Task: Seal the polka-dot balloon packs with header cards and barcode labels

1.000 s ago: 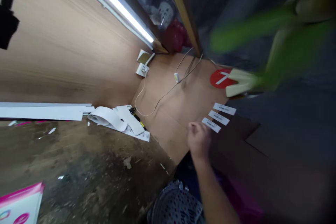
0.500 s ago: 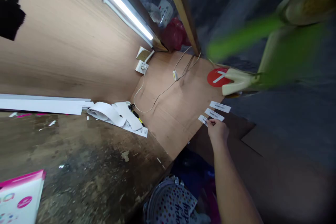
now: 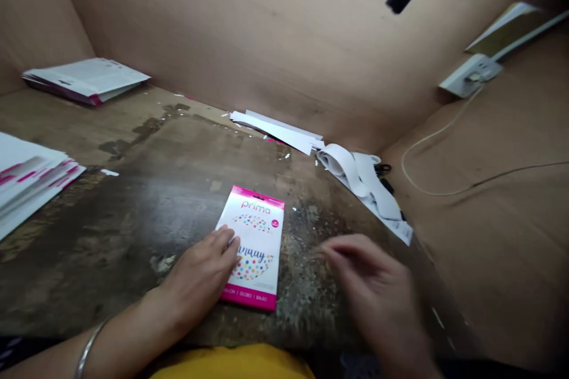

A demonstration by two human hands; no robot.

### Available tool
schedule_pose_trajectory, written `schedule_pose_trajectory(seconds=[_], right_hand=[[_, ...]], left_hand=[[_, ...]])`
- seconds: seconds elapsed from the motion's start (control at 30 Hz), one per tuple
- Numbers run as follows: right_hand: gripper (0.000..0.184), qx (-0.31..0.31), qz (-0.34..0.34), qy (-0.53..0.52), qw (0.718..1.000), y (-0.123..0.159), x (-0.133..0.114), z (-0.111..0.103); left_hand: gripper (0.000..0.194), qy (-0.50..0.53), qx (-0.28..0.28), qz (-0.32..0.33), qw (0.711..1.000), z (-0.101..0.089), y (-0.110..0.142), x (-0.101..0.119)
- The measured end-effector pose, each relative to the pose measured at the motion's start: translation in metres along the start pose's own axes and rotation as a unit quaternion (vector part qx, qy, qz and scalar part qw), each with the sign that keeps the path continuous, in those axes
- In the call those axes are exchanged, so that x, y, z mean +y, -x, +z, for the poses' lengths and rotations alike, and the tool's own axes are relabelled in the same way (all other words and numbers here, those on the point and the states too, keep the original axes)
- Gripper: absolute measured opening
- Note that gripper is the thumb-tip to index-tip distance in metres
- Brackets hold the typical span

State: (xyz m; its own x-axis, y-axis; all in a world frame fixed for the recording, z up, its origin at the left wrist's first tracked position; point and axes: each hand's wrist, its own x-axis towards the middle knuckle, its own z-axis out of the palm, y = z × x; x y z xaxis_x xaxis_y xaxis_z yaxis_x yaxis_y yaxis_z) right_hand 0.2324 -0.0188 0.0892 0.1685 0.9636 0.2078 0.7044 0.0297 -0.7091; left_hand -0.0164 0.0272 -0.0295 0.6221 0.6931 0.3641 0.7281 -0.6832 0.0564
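A flat white-and-pink balloon packet (image 3: 262,237) marked "prima", with a dotted round print, lies face up on the worktop before me. My left hand (image 3: 202,275) holds its left side, the fingers bent together over the edge and covering part of the print. To the right of the packet, apart from it, my right hand (image 3: 373,290) is slightly blurred, thumb and forefinger pinched. Whatever sits between those fingertips cannot be made out.
Stacks of white-and-pink packets stand at the left (image 3: 35,174) and far left corner (image 3: 89,77). Along the back wall lie white paper strips (image 3: 278,130) and a curled label roll (image 3: 351,169). A socket box (image 3: 471,75) with a cable is at the right.
The view has swung left, from the side panel to the worktop. My right hand has left the barcode labels on the panel's edge and come beside the packet. My left hand now shows.
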Motion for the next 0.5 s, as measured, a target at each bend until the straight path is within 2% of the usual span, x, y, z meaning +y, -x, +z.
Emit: schedule_pose_trajectory(seconds=[0.07,0.1,0.17,0.33,0.5], right_hand=[[0.016,-0.105,0.057,-0.119,0.986,-0.018,-0.003,0.051],[0.018,-0.125,0.092,-0.164,0.974,-0.028,0.0,0.069],[0.024,-0.143,0.135,-0.209,0.958,-0.044,0.008,0.09],[0.029,-0.194,0.172,-0.221,0.94,-0.051,0.014,0.108],[0.026,-0.208,0.179,-0.181,0.945,-0.046,0.012,0.12]], left_hand=[[0.03,0.014,-0.017,-0.002,1.0,-0.003,-0.001,0.0],[0.031,0.022,-0.024,-0.002,0.999,-0.005,0.0,0.0],[0.034,0.038,-0.034,0.002,0.999,-0.007,0.005,-0.002],[0.034,0.062,-0.03,-0.025,0.997,-0.01,0.012,-0.003],[0.032,0.052,-0.008,-0.044,0.998,-0.011,0.012,0.0]])
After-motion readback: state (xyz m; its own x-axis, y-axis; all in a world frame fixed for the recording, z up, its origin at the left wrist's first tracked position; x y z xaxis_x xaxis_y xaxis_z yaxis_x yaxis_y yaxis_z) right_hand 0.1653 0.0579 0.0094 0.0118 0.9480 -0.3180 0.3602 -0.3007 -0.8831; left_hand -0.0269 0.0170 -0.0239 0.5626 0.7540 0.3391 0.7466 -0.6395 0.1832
